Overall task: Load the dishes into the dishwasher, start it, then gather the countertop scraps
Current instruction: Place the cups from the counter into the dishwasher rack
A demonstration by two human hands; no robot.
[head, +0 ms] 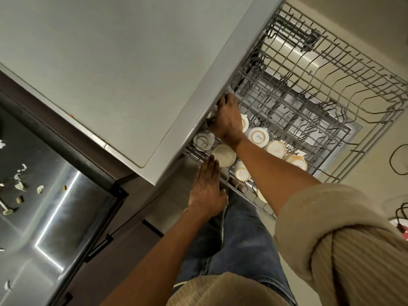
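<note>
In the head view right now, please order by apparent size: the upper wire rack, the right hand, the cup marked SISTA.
1. upper wire rack, clearly largest
2. right hand
3. cup marked SISTA, smallest

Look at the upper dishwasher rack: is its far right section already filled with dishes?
No. The far right part of the upper rack shows only bare wire tines; the cups sit near the hands.
</note>
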